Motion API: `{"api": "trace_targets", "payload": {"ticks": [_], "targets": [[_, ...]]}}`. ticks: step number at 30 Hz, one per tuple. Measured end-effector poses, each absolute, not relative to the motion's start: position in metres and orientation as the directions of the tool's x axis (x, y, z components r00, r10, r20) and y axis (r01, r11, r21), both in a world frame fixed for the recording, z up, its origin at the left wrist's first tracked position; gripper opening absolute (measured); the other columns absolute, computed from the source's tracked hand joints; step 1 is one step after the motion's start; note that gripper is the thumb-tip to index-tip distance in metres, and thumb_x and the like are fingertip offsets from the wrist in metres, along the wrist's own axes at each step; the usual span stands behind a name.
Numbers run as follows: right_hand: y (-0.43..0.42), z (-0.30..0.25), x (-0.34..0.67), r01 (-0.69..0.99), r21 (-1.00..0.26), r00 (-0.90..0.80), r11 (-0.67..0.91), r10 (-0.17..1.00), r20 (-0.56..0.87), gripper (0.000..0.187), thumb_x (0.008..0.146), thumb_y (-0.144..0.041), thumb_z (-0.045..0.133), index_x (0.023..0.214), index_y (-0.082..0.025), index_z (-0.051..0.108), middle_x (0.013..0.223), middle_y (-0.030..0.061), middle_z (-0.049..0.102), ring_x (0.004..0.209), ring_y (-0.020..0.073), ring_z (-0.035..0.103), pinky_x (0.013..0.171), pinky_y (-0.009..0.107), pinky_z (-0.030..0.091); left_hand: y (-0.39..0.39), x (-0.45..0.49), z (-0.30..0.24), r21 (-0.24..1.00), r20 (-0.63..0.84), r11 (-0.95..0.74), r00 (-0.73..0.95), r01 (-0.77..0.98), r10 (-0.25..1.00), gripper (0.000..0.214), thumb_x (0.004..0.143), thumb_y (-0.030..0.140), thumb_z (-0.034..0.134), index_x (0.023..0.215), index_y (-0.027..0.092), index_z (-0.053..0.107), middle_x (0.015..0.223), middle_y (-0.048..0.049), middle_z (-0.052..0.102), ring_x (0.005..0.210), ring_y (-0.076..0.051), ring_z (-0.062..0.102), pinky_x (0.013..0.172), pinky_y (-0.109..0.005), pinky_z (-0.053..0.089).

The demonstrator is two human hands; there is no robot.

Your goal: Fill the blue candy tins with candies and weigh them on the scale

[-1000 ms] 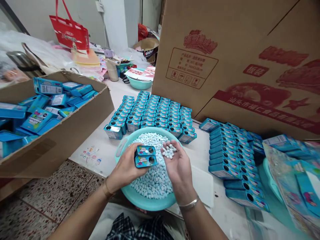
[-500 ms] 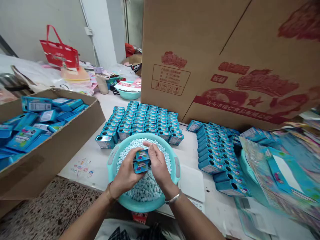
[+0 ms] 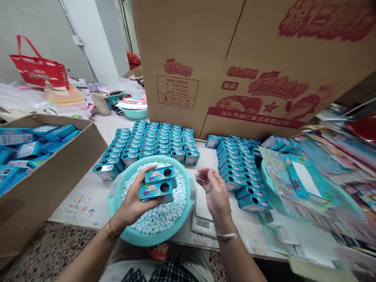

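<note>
My left hand [image 3: 133, 201] grips two small blue tins [image 3: 158, 184], one behind the other, each with a round hole in its top. It holds them over a teal basin [image 3: 116, 187] filled with small pale-blue candies [image 3: 163, 213]. To the right of the basin, above the white table, my right hand [image 3: 216, 192] hovers palm up with fingers loosely spread and nothing in it. A block of several rows of the same blue tins [image 3: 152, 141] stands just behind the basin. A second group of tins [image 3: 241, 164] lies on its side to the right.
A large brown carton [image 3: 235, 58] with red print stands at the back. An open cardboard box [image 3: 58, 168] holding flat blue packs is at the left. Printed packaging sheets [image 3: 317, 184] pile up on the right, and a small white scale [image 3: 202, 225] sits beside the basin. Terrazzo floor lies below.
My right hand held loose candies, then went to the tins, and has now drawn away to the right with nothing in it. The tins stayed in my left hand. The view has turned right.
</note>
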State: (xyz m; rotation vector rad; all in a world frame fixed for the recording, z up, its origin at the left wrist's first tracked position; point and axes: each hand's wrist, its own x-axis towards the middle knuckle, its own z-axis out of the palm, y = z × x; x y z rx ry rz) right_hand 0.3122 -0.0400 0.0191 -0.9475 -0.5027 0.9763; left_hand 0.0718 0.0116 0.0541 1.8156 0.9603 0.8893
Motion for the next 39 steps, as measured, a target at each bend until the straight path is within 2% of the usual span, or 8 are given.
{"api": "trace_targets", "payload": {"ticks": [3, 7, 11, 21, 26, 32, 36, 39], "targets": [[-0.073, 0.003, 0.354, -0.493, -0.814, 0.656, 0.308, 0.746, -0.115, 0.023, 0.078, -0.041, 0.072, 0.087, -0.020, 0.067, 0.084, 0.0001, 0.069, 0.075, 0.0110, 0.064, 0.075, 0.026, 0.050, 0.003, 0.111, 0.060, 0.922, 0.201, -0.351, 0.568, 0.166, 0.798, 0.083, 0.072, 0.033, 0.080, 0.143, 0.032, 0.037, 0.147, -0.0054, 0.044, 0.133, -0.031, 0.045, 0.111, -0.042, 0.039], [-0.114, -0.020, 0.397, -0.488, -0.792, 0.788, 0.366, 0.575, -0.219, 0.027, 0.073, -0.039, 0.078, 0.086, -0.019, 0.066, 0.082, -0.0006, 0.069, 0.073, 0.0101, 0.063, 0.071, 0.024, 0.051, -0.020, 0.174, 0.039, 0.948, 0.203, -0.315, 0.671, 0.048, 0.713, 0.054, 0.076, 0.029, 0.077, 0.124, 0.028, 0.054, 0.128, -0.0059, 0.056, 0.118, -0.026, 0.056, 0.105, -0.039, 0.043], [-0.148, -0.041, 0.423, -0.471, -0.808, 0.834, 0.355, 0.477, -0.277, 0.031, 0.070, -0.040, 0.079, 0.088, -0.019, 0.066, 0.081, -0.0002, 0.069, 0.072, 0.0106, 0.064, 0.072, 0.025, 0.052, -0.042, 0.218, 0.010, 0.946, 0.224, -0.322, 0.650, 0.034, 0.726, 0.038, 0.078, 0.021, 0.073, 0.113, 0.026, 0.059, 0.124, -0.0062, 0.057, 0.121, -0.025, 0.052, 0.107, -0.041, 0.039], [-0.171, -0.074, 0.439, -0.506, -0.828, 0.788, 0.241, 0.520, -0.330, 0.037, 0.066, -0.043, 0.081, 0.090, -0.018, 0.067, 0.082, 0.0004, 0.070, 0.070, 0.0093, 0.063, 0.069, 0.022, 0.051, -0.065, 0.260, -0.044, 0.961, 0.185, -0.271, 0.591, 0.060, 0.785, 0.035, 0.078, 0.021, 0.072, 0.111, 0.025, 0.061, 0.131, -0.0094, 0.052, 0.129, -0.026, 0.048, 0.110, -0.044, 0.036], [-0.171, -0.080, 0.438, -0.515, -0.836, 0.758, 0.190, 0.557, -0.340, 0.037, 0.068, -0.044, 0.080, 0.091, -0.018, 0.067, 0.082, 0.0008, 0.070, 0.070, 0.0094, 0.063, 0.072, 0.024, 0.051, -0.065, 0.253, -0.067, 0.961, 0.156, -0.260, 0.598, 0.091, 0.786, 0.047, 0.080, 0.025, 0.071, 0.125, 0.026, 0.057, 0.156, -0.0120, 0.029, 0.145, -0.030, 0.027, 0.118, -0.049, 0.024], [-0.173, -0.066, 0.446, -0.452, -0.869, 0.804, 0.199, 0.512, -0.301, 0.035, 0.068, -0.043, 0.079, 0.089, -0.018, 0.066, 0.082, 0.0014, 0.068, 0.069, 0.0111, 0.062, 0.069, 0.027, 0.050, -0.081, 0.225, -0.064, 0.979, 0.074, -0.178, 0.648, 0.097, 0.758, 0.054, 0.086, 0.031, 0.064, 0.138, 0.028, 0.051, 0.163, -0.0079, 0.014, 0.149, -0.028, 0.014, 0.120, -0.051, 0.016], [-0.161, -0.026, 0.435, -0.312, -0.913, 0.836, 0.262, 0.532, -0.133, 0.022, 0.079, -0.039, 0.070, 0.089, -0.020, 0.066, 0.084, 0.0002, 0.066, 0.072, 0.0109, 0.061, 0.072, 0.027, 0.049, -0.101, 0.185, -0.045, 0.966, 0.066, -0.222, 0.700, 0.134, 0.711, 0.049, 0.088, 0.028, 0.062, 0.135, 0.030, 0.054, 0.160, -0.0060, 0.023, 0.148, -0.029, 0.016, 0.119, -0.057, 0.012], [-0.137, 0.013, 0.398, -0.112, -0.965, 0.656, 0.238, 0.747, 0.108, 0.017, 0.090, -0.035, 0.056, 0.099, -0.024, 0.066, 0.093, 0.0019, 0.066, 0.076, 0.0125, 0.060, 0.074, 0.029, 0.049, -0.116, 0.128, -0.029, 0.965, 0.042, -0.214, 0.718, 0.151, 0.694, 0.049, 0.084, 0.027, 0.066, 0.130, 0.039, 0.057, 0.150, -0.0017, 0.044, 0.141, -0.030, 0.037, 0.117, -0.055, 0.028]]}}
